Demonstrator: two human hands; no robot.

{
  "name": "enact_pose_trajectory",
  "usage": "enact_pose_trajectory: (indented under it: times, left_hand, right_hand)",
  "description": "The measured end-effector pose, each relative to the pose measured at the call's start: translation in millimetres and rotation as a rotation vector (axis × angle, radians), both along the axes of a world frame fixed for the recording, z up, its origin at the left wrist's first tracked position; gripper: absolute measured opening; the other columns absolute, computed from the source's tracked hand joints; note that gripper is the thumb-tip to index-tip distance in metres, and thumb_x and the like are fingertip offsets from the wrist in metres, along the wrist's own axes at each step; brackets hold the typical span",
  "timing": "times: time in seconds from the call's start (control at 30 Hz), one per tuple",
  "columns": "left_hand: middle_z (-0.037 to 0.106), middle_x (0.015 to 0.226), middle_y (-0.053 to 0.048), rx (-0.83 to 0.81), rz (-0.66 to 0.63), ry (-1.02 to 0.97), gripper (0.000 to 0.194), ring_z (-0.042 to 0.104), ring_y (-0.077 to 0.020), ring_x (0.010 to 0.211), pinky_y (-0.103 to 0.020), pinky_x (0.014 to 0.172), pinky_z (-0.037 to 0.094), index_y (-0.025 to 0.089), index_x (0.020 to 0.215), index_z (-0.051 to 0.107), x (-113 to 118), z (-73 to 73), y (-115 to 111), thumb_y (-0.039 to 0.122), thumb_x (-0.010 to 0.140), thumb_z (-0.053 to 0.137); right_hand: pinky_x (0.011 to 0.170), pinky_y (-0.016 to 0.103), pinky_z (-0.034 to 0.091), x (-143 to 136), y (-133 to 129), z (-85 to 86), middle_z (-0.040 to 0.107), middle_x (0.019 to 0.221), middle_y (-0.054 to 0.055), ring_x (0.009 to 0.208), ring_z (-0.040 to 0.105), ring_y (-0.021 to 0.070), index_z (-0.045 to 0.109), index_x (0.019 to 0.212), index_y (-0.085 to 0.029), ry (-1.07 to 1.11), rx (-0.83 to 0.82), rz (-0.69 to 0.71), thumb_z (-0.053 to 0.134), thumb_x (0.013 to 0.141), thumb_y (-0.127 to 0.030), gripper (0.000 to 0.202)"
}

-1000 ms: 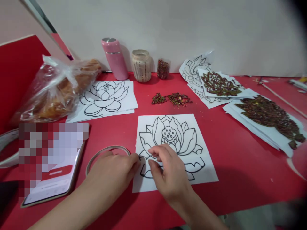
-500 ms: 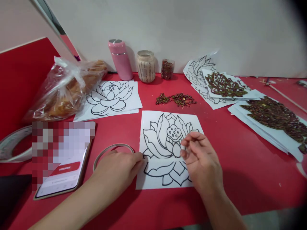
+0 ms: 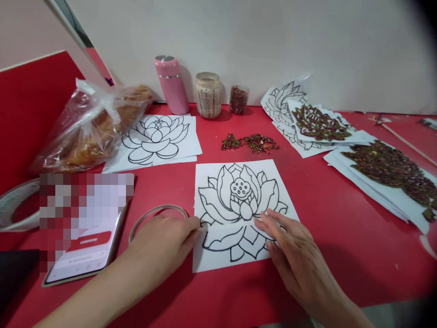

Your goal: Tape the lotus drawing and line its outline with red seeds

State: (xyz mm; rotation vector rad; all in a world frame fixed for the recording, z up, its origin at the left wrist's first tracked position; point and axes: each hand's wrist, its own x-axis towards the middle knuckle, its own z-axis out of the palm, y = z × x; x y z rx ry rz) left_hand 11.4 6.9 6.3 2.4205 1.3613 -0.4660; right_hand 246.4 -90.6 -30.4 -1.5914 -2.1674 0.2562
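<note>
A white sheet with a black lotus outline (image 3: 218,262) lies in front of me on the red table. Across its lower half runs a narrow pale strip of tape (image 3: 227,225), breaking the drawn lines. My left hand (image 3: 167,237) is closed at the sheet's left edge, thumb and finger pinched at the strip's end. Under and behind that hand shows the rim of a narrow tape roll (image 3: 159,207), partly hidden. My right hand (image 3: 290,246) rests on the sheet's right side with fingers extended and apart, fingertips touching the paper along the strip.
Beyond the sheet lie two small piles of reddish-green seeds (image 3: 261,142). A pink flask (image 3: 172,86), a jar (image 3: 208,95) and a seed cup (image 3: 238,99) stand by the wall. Seed-covered sheets (image 3: 389,168) lie right; a phone (image 3: 92,255), wide tape roll (image 3: 10,205) and plastic bag (image 3: 92,132) left.
My right hand has come down and its fingers have spread onto the paper. The sheet's right side now lies more in view, turned slightly. My left hand stays pinched at the left edge.
</note>
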Motion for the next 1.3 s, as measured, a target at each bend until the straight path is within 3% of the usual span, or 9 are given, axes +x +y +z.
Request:
enact_pose_trajectory:
  times: [0.17, 0.3, 0.4, 0.5, 0.57, 0.67, 0.93, 1.3]
  left_hand:
    - [0.061, 0.066, -0.002, 0.008, -0.005, -0.007, 0.029, 0.056, -0.0205, 0.066, -0.028, 0.054, 0.027, 0.024, 0.074, 0.056, 0.0, 2.7, -1.5, 0.031, 0.085, 0.030]
    - [0.058, 0.061, -0.001, 0.002, -0.014, -0.002, 0.028, 0.054, -0.0185, 0.059, -0.026, 0.050, 0.023, 0.022, 0.070, 0.052, 1.6, 6.6, -1.7, 0.031, 0.085, 0.030]
    - [0.057, 0.059, -0.001, 0.016, -0.011, 0.003, 0.027, 0.053, -0.0180, 0.057, -0.026, 0.048, 0.020, 0.021, 0.068, 0.051, 2.2, 8.7, -2.2, 0.031, 0.084, 0.031]
    - [0.057, 0.058, -0.001, 0.023, -0.012, -0.009, 0.028, 0.053, -0.0175, 0.056, -0.026, 0.048, 0.019, 0.021, 0.067, 0.051, 2.3, 9.9, -3.4, 0.031, 0.084, 0.032]
    - [0.057, 0.057, -0.001, 0.027, -0.011, -0.027, 0.028, 0.052, -0.0169, 0.055, -0.026, 0.048, 0.020, 0.021, 0.068, 0.052, 2.1, 10.1, -4.5, 0.031, 0.084, 0.031]
    - [0.059, 0.058, -0.002, 0.043, -0.021, -0.051, 0.026, 0.053, -0.0168, 0.054, -0.026, 0.048, 0.022, 0.020, 0.072, 0.053, 1.8, 9.2, -6.5, 0.028, 0.084, 0.031]
    - [0.063, 0.061, -0.005, 0.054, -0.053, -0.054, 0.021, 0.058, -0.0212, 0.056, -0.028, 0.049, 0.027, 0.019, 0.072, 0.054, 1.9, 11.4, -7.9, 0.019, 0.079, 0.035]
    - [0.064, 0.063, -0.007, 0.078, -0.069, -0.061, 0.024, 0.059, -0.0228, 0.057, -0.031, 0.051, 0.033, 0.016, 0.073, 0.054, 1.2, 11.6, -9.2, 0.015, 0.080, 0.032]
  right_hand:
    - [0.089, 0.042, 0.037, 18.8, -7.2, -6.3, 0.057, 0.115, 0.006, 0.115, 0.043, 0.0222, 0.031, 0.130, -0.019, -0.090, 0.069, -0.189, 0.038, 0.086, -0.022, 0.045]
    - [0.087, 0.044, 0.038, 18.7, -10.3, -0.2, 0.054, 0.117, 0.010, 0.111, 0.046, 0.0260, 0.037, 0.125, -0.017, -0.078, 0.119, -0.333, 0.040, 0.084, -0.029, 0.043]
    - [0.075, 0.033, 0.046, -5.8, -1.5, 11.7, 0.054, 0.110, 0.010, 0.101, 0.051, 0.0217, 0.043, 0.117, -0.018, 0.107, 0.129, -0.298, 0.044, 0.082, -0.028, 0.037]
    - [0.061, 0.024, 0.046, -42.3, 15.5, 20.8, 0.056, 0.090, 0.005, 0.079, 0.055, 0.0150, 0.047, 0.104, -0.021, 0.273, -0.029, -0.187, 0.044, 0.083, -0.023, 0.022]
    - [0.061, 0.026, 0.045, -64.1, 27.7, 22.3, 0.055, 0.084, 0.003, 0.073, 0.053, 0.0145, 0.048, 0.099, -0.020, 0.327, -0.100, -0.096, 0.042, 0.083, -0.021, 0.017]
    - [0.059, 0.027, 0.043, -84.9, 42.0, 20.3, 0.055, 0.082, 0.003, 0.070, 0.053, 0.0150, 0.049, 0.091, -0.020, 0.309, -0.244, -0.068, 0.042, 0.082, -0.020, 0.012]
    - [0.058, 0.025, 0.035, -99.0, 52.8, 20.3, 0.055, 0.074, 0.002, 0.067, 0.049, 0.0144, 0.048, 0.072, -0.019, 0.144, -0.345, -0.129, 0.041, 0.081, -0.020, 0.012]
    - [0.053, 0.024, 0.030, -105.2, 54.6, 23.2, 0.053, 0.071, 0.001, 0.063, 0.046, 0.0126, 0.046, 0.068, -0.019, 0.063, -0.348, -0.183, 0.040, 0.081, -0.019, 0.014]
